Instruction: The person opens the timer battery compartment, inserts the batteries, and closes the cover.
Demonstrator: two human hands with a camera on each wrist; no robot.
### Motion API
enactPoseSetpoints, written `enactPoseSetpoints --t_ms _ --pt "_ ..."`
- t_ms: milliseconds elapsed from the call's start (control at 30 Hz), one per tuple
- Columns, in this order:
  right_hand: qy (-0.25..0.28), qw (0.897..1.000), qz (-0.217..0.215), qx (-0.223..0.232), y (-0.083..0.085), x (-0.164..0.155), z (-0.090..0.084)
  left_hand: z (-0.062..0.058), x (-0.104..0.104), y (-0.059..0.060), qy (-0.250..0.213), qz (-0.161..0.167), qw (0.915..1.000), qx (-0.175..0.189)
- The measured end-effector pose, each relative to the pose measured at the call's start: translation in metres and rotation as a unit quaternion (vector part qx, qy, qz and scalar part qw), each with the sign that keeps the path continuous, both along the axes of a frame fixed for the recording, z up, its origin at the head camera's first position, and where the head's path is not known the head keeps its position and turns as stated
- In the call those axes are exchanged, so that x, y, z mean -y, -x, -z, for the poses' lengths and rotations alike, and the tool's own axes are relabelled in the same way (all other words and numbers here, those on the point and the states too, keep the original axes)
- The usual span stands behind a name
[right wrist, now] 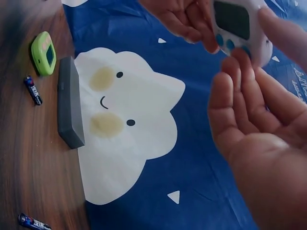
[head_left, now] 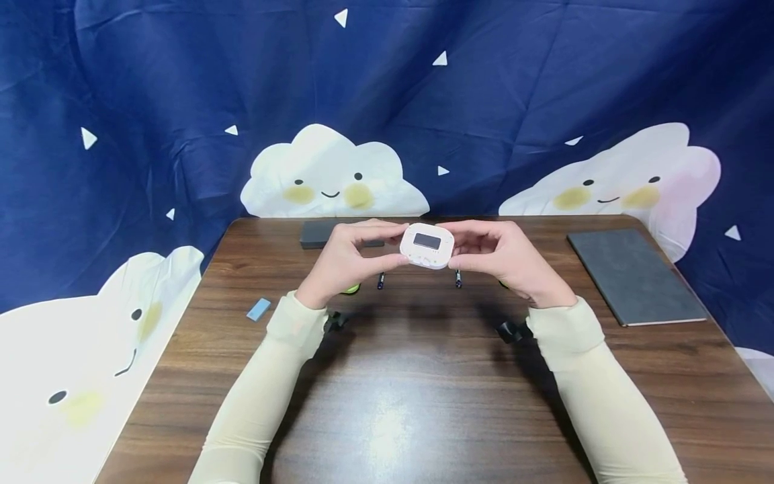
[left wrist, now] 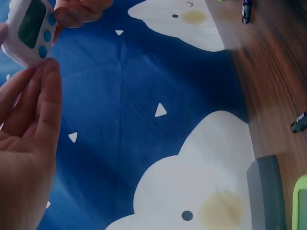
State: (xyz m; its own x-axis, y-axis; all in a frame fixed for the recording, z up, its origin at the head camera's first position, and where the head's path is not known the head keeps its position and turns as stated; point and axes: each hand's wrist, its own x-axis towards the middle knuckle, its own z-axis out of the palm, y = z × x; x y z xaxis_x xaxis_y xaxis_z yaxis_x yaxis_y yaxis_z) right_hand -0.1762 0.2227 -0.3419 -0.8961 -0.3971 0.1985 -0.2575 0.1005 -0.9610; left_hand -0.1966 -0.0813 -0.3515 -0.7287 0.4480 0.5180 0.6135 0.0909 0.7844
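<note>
Held up above the table is a small white digital timer [head_left: 426, 246] with rounded corners. Its back, with a dark rectangle in the middle, faces the head camera. On the other side, the left wrist view shows a grey screen [left wrist: 32, 23] and several blue buttons. My left hand [head_left: 357, 254] pinches one side edge between thumb and fingers. From the opposite side, my right hand [head_left: 502, 255] grips the other edge the same way. In the right wrist view, fingertips of the right hand [right wrist: 259, 120] touch the timer's lower edge near the buttons.
Two batteries [head_left: 381, 280] [head_left: 458, 279] lie on the wooden table [head_left: 387, 376] beyond the forearms. Behind the left hand sits a dark grey box [head_left: 314, 235], with a green-rimmed device [right wrist: 44, 53] near it. A light blue piece [head_left: 259, 309] lies left, a dark notebook [head_left: 635, 277] right.
</note>
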Motion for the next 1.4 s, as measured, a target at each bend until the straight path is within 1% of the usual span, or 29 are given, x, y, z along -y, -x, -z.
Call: enactPoseSetpoints --t_ms 67,167,233,300,367,467,600,733,867,967,1033,1100,1200,1267,1333,1400 --pt "0.008 1.000 0.014 -0.009 0.001 0.002 0.001 0.001 -0.001 0.000 -0.002 -0.020 0.9996 -0.020" --pt "0.025 0.998 0.051 -0.020 0.001 0.008 0.004 0.001 -0.005 0.000 -0.005 -0.065 0.9965 -0.052" --pt "0.045 0.996 0.078 -0.022 0.001 0.013 0.006 0.001 -0.009 0.000 -0.008 -0.095 0.9936 -0.061" --pt "0.067 0.992 0.103 -0.020 0.000 0.020 0.008 0.002 -0.013 -0.001 -0.011 -0.123 0.9907 -0.058" --pt "0.084 0.988 0.129 -0.019 -0.003 0.028 0.011 0.002 -0.016 -0.002 -0.011 -0.138 0.9895 -0.042" --pt "0.086 0.981 0.171 -0.033 -0.007 0.041 0.014 0.003 -0.019 -0.004 0.003 -0.152 0.9881 -0.026" --pt "0.066 0.973 0.212 -0.058 -0.013 0.054 0.017 0.003 -0.020 -0.005 0.027 -0.165 0.9853 -0.033" --pt "0.059 0.971 0.222 -0.061 -0.015 0.059 0.018 0.004 -0.018 -0.005 0.035 -0.178 0.9825 -0.041" --pt "0.064 0.976 0.202 -0.052 -0.015 0.057 0.016 0.004 -0.015 -0.005 0.038 -0.178 0.9826 -0.034" --pt "0.069 0.982 0.171 -0.044 -0.014 0.052 0.013 0.002 -0.013 -0.004 0.025 -0.164 0.9859 -0.024" --pt "0.065 0.986 0.149 -0.042 -0.013 0.047 0.010 0.001 -0.011 -0.004 0.016 -0.141 0.9897 -0.018" --pt "0.065 0.990 0.122 -0.039 -0.012 0.042 0.008 0.001 -0.009 -0.004 0.009 -0.108 0.9941 -0.014" --pt "0.055 0.994 0.085 -0.045 -0.012 0.035 0.006 0.000 -0.005 -0.003 0.014 -0.060 0.9980 -0.015" --pt "0.048 0.995 0.069 -0.053 -0.012 0.033 0.005 -0.001 -0.004 -0.003 0.022 -0.041 0.9987 -0.022" --pt "0.034 0.995 0.067 -0.067 -0.012 0.032 0.005 -0.001 -0.003 -0.003 0.035 -0.038 0.9981 -0.035" --pt "0.025 0.994 0.074 -0.077 -0.011 0.033 0.006 0.000 -0.003 -0.003 0.047 -0.047 0.9965 -0.050"
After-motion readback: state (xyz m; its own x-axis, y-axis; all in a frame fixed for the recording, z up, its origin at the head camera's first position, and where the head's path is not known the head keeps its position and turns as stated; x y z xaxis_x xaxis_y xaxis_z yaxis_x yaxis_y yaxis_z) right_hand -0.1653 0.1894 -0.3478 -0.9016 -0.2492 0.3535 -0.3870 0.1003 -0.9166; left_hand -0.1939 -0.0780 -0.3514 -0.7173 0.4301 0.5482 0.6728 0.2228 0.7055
